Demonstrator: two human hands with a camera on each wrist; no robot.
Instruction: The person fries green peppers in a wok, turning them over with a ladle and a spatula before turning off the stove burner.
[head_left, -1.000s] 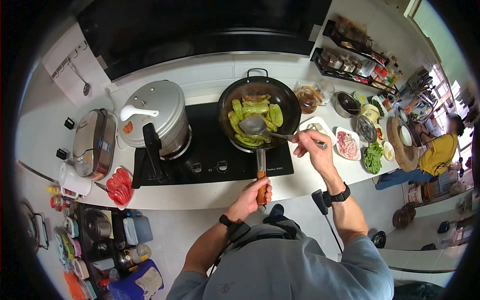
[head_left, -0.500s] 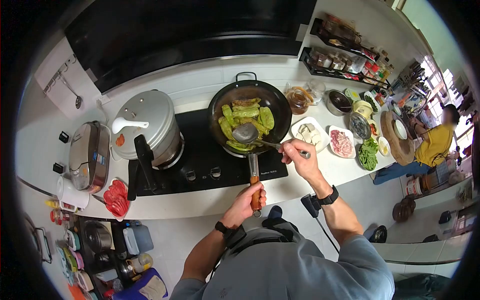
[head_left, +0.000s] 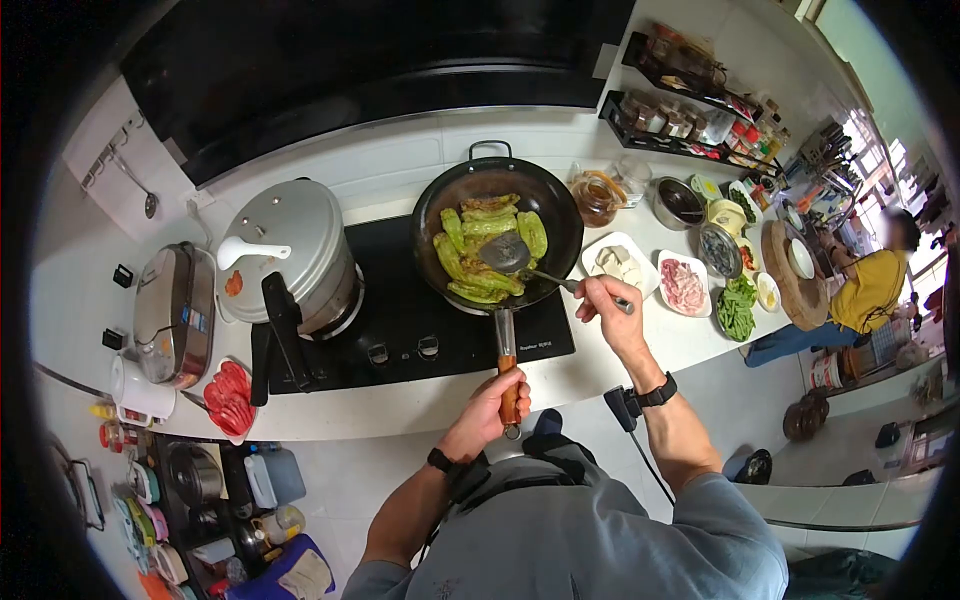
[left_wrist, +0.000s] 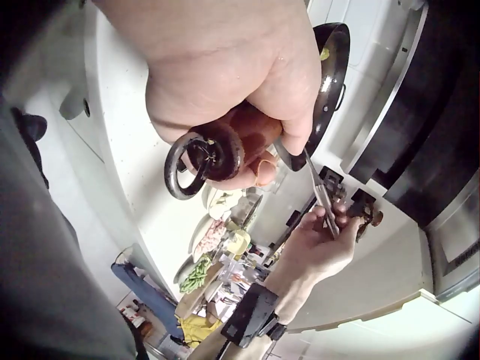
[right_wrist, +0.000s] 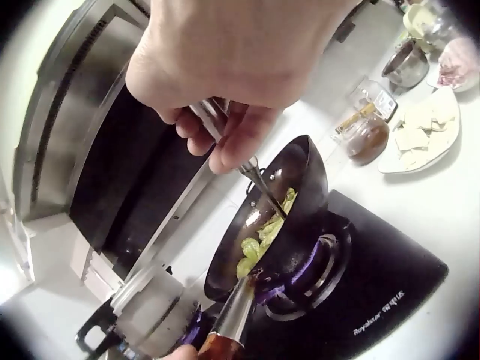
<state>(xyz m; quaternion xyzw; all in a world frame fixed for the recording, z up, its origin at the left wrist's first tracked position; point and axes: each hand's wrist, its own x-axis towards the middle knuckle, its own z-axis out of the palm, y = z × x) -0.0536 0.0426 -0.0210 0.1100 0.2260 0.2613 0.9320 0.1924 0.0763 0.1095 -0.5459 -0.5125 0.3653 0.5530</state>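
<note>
A black wok (head_left: 448, 195) sits on the right burner with several wrinkled, partly browned green peppers (head_left: 487, 227) in it. My left hand (head_left: 490, 408) grips the wok's wooden handle (head_left: 509, 400); the left wrist view shows the fingers wrapped around it, with a metal ring (left_wrist: 177, 180) at its end. My right hand (head_left: 612, 305) holds the grey metal shaft of a spatula (head_left: 507, 253), fingers curled round it. The spatula's blade lies over the peppers near the middle of the wok. In the right wrist view, a purple-blue flame (right_wrist: 304, 266) shows under the wok.
A pressure cooker (head_left: 290, 215) stands on the left burner, a white spoon (head_left: 255, 249) on its lid. Right of the stove are plates of white slices (head_left: 618, 262) and raw meat (head_left: 683, 286). Sliced red food (head_left: 230, 400) lies front left. Another person (head_left: 860, 300) stands far right.
The spatula blade has shifted right and slightly back across the peppers over the last half second, and the peppers at the front left have moved. My left hand stays on the handle.
</note>
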